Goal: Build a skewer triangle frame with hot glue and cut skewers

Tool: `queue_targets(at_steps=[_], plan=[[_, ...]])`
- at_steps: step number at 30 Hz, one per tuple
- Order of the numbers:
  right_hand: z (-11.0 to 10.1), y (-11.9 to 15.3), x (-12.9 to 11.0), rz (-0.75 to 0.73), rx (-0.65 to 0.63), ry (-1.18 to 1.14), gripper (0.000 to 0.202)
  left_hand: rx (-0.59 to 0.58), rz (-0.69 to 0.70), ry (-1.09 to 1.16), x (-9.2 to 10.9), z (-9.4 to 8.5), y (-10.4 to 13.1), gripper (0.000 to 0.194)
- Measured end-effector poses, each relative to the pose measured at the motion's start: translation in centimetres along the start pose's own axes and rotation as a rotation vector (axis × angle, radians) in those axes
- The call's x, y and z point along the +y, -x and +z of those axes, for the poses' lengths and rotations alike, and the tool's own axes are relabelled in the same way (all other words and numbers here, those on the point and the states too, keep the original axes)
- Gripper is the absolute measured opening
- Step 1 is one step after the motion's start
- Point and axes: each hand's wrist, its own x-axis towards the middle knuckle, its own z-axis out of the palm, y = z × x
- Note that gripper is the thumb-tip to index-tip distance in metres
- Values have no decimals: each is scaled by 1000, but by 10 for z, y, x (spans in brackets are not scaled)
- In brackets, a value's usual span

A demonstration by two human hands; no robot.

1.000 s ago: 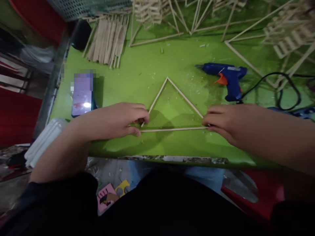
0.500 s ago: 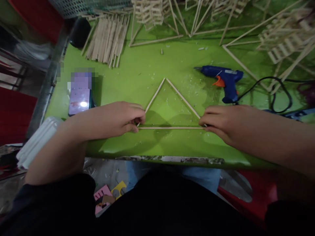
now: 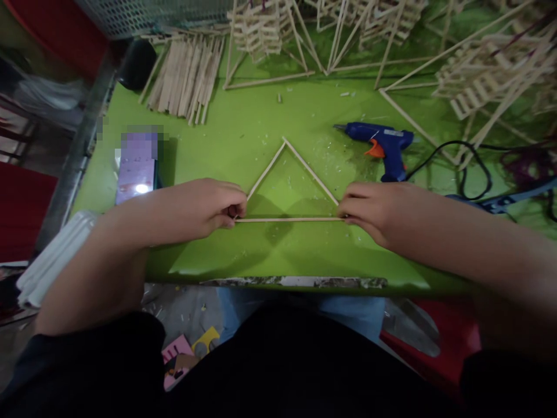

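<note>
Three thin wooden sticks form a triangle on the green table (image 3: 209, 258). Its base stick (image 3: 289, 220) runs level between my hands, while a left stick (image 3: 266, 169) and a right stick (image 3: 311, 172) meet at the top. My left hand (image 3: 221, 204) pinches the lower left corner, fingers closed around the stick ends. At the lower right corner my right hand (image 3: 363, 208) pinches the other ends. Both corner joints are hidden by fingertips. A blue glue gun (image 3: 387, 142) with an orange trigger lies just beyond my right hand.
Behind the triangle lies a bundle of wooden sticks (image 3: 185, 75), beside a black rounded object (image 3: 137, 64). Several stick structures (image 3: 474, 75) stand along the back and right. A phone (image 3: 137, 165) is at left, near white folded material (image 3: 56, 255). A black cable (image 3: 439, 145) trails rightward.
My hands and the triangle have shifted slightly left and up in view, along with the surroundings. The two upper sticks now meet at the top, where a small gap showed before.
</note>
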Motion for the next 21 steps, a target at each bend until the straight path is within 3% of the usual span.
queue_targets(at_steps=[11,21], plan=[[-2,-4,1,42,-103,91,32,10,-17,21,0,-7,-2,17],[-1,-7,5,26,-87,52,36,29,-32,10,0,-7,-3,18]])
